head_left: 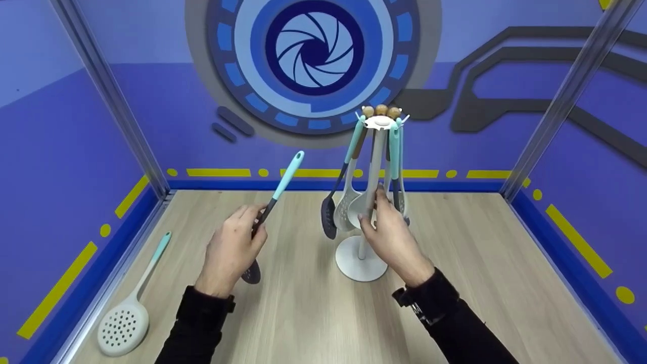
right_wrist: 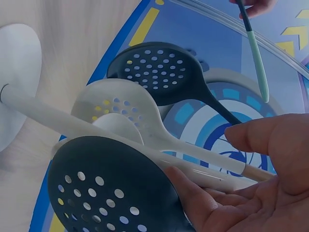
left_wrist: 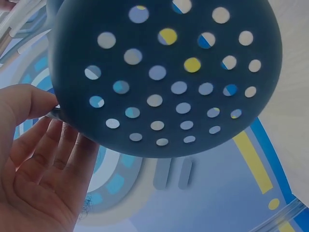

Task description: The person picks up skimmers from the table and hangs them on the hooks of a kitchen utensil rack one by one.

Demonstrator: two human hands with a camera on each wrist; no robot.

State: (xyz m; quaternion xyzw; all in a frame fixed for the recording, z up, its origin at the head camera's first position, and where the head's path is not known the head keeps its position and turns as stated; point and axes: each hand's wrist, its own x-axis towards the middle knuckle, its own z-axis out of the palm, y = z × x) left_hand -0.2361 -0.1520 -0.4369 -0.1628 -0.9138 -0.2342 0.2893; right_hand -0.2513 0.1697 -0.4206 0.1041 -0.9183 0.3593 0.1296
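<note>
My left hand (head_left: 232, 247) grips a dark skimmer with a mint handle (head_left: 288, 174). Its perforated head (left_wrist: 169, 84) fills much of the left wrist view. My right hand (head_left: 394, 240) is beside the white pole (head_left: 376, 162) of a utensil stand, thumb on one side and fingers on the other. In the right wrist view, the thumb (right_wrist: 256, 137) stands apart from the pole, while a fingertip appears to touch it. Around the pole hang a dark skimmer (right_wrist: 154, 67), a pale perforated utensil (right_wrist: 91, 101) and another dark perforated utensil (right_wrist: 106, 193).
A pale skimmer with a mint handle (head_left: 124, 323) lies on the wooden table (head_left: 298, 323) at the left. The stand's round white base (head_left: 354, 270) rests on the table. Wooden knobs (head_left: 381, 109) show at the stand's top. Blue patterned walls (head_left: 167, 116) enclose the table.
</note>
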